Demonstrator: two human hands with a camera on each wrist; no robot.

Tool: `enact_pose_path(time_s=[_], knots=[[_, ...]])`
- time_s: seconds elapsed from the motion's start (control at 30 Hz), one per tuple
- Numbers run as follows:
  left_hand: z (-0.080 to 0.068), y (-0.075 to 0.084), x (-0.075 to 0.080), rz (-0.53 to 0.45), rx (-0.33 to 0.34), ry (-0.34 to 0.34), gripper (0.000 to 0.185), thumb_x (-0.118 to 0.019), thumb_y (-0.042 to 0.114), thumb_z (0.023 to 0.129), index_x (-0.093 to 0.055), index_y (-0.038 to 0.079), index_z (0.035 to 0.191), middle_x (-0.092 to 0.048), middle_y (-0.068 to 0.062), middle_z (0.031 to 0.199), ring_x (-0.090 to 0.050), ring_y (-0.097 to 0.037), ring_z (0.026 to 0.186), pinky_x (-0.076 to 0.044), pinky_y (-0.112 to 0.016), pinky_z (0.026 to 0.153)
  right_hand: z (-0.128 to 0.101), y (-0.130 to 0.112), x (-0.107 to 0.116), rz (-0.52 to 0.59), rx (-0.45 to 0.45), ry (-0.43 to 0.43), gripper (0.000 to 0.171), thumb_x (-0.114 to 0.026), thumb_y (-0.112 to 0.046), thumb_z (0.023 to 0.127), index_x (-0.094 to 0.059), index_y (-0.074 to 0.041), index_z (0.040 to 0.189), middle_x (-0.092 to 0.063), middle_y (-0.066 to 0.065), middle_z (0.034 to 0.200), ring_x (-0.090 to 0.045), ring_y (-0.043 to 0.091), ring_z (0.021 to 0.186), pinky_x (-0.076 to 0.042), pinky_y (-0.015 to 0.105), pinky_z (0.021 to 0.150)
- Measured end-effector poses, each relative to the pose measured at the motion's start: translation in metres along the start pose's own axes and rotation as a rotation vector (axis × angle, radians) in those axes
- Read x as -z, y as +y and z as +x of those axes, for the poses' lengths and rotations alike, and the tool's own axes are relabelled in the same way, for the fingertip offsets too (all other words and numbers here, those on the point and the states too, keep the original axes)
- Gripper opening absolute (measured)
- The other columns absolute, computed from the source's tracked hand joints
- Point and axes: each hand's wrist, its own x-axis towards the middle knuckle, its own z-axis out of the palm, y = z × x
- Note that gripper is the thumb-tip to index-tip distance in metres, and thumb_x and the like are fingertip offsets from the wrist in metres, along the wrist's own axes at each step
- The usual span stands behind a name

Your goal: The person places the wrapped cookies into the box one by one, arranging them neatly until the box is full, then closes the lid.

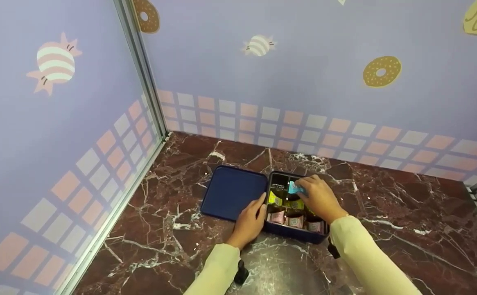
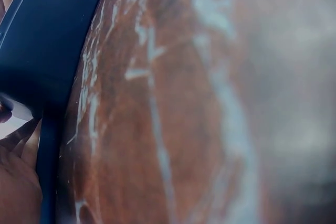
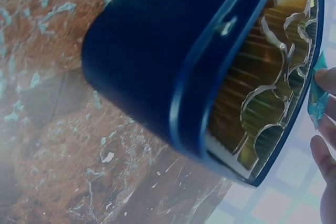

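A dark blue tin box [image 1: 293,232] stands open on the table, its inside divided into compartments with small wrapped pieces. Pink pieces [image 1: 277,216] fill the front row, yellow ones [image 1: 275,199] the middle. My right hand [image 1: 320,197] pinches a small blue wrapped piece [image 3: 318,98] between thumb and fingers, over the back of the box. Along the tin's left side rests my left hand [image 1: 249,221], fingers fairly straight and touching the wall. The left wrist view shows only part of that hand [image 2: 18,187], beside a dark blue edge.
A dark blue lid [image 1: 236,192] lies flat against the tin's left side. The table [image 1: 172,254] is dark red marbled stone. Patterned walls [image 1: 304,82] enclose it at the back and left, with a metal corner post [image 1: 140,61] between them.
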Motion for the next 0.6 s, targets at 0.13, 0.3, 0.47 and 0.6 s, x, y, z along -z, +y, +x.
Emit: enact_pose_path(time_s=[0.13, 0.3, 0.47, 0.6], knots=[[0.000, 0.000, 0.000, 0.006, 0.004, 0.001, 0.045, -0.042, 0.029, 0.104, -0.043, 0.015, 0.147, -0.063, -0.006, 0.128, -0.062, -0.026, 0.115, -0.049, -0.045, 0.097, 0.004, -0.002, -0.002, -0.009, -0.002, -0.005, 0.021, -0.074, -0.011, 0.085, -0.071, -0.008, 0.105, -0.071, 0.008, 0.108, -0.060, 0.028, 0.101, -0.049, 0.047, 0.091], [0.000, 0.000, 0.000, 0.004, 0.007, 0.003, 0.045, -0.043, 0.029, 0.104, -0.044, 0.015, 0.147, -0.062, -0.006, 0.129, -0.061, -0.025, 0.117, -0.049, -0.045, 0.098, 0.007, -0.005, -0.005, -0.009, -0.006, -0.009, 0.021, -0.075, -0.012, 0.084, -0.071, -0.008, 0.104, -0.072, 0.008, 0.106, -0.060, 0.028, 0.098, -0.050, 0.047, 0.088], [0.000, -0.002, 0.000, 0.004, 0.005, 0.007, 0.045, -0.043, 0.030, 0.104, -0.045, 0.015, 0.146, -0.062, -0.006, 0.129, -0.061, -0.024, 0.117, -0.049, -0.043, 0.098, 0.011, -0.007, -0.008, -0.016, 0.001, 0.007, 0.021, -0.077, -0.012, 0.082, -0.071, -0.008, 0.102, -0.072, 0.008, 0.102, -0.059, 0.028, 0.094, -0.050, 0.047, 0.084], [0.000, -0.001, 0.000, -0.001, 0.007, 0.010, 0.045, -0.043, 0.029, 0.103, -0.044, 0.016, 0.146, -0.062, -0.005, 0.130, -0.061, -0.024, 0.118, -0.049, -0.043, 0.099, 0.014, -0.009, -0.009, -0.023, -0.001, 0.011, 0.023, -0.077, -0.012, 0.081, -0.071, -0.007, 0.103, -0.072, 0.009, 0.102, -0.060, 0.029, 0.096, -0.050, 0.048, 0.091]])
